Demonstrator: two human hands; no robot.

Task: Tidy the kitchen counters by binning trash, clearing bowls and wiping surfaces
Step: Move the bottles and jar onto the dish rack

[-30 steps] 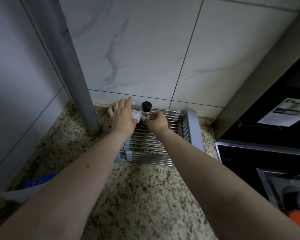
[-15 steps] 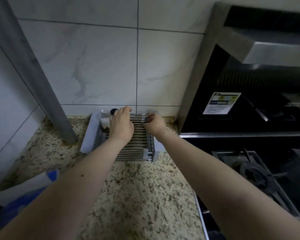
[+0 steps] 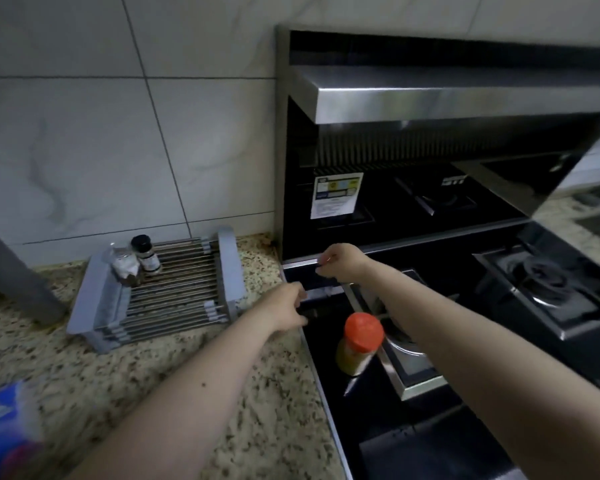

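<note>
My left hand (image 3: 284, 310) hovers over the left edge of the black stove (image 3: 413, 441), fingers curled toward a small dark shape that blends into the glass. My right hand (image 3: 342, 261) is just beyond it at the stove's back rim, thumb and finger bent into a pinch; whether anything sits between them is unclear. A jar with an orange lid (image 3: 360, 342) stands on the stove under my right forearm. On the granite counter (image 3: 153, 372) lies a grey drying rack (image 3: 228, 271) that carries a black-capped spice bottle (image 3: 147, 257) and a clear cup (image 3: 121, 263).
A steel range hood (image 3: 447, 97) overhangs the stove, with a label (image 3: 336, 195) on its back panel. Gas burners (image 3: 544, 285) sit to the right. A grey pipe (image 3: 18, 289) rises at the counter's left. A blue and white packet (image 3: 0, 424) lies at the near left edge.
Both hands have left the drying rack and moved right to the stove's left edge. The bottle and cup stay on the rack. The view has swung right, so the orange-lidded jar shows.
</note>
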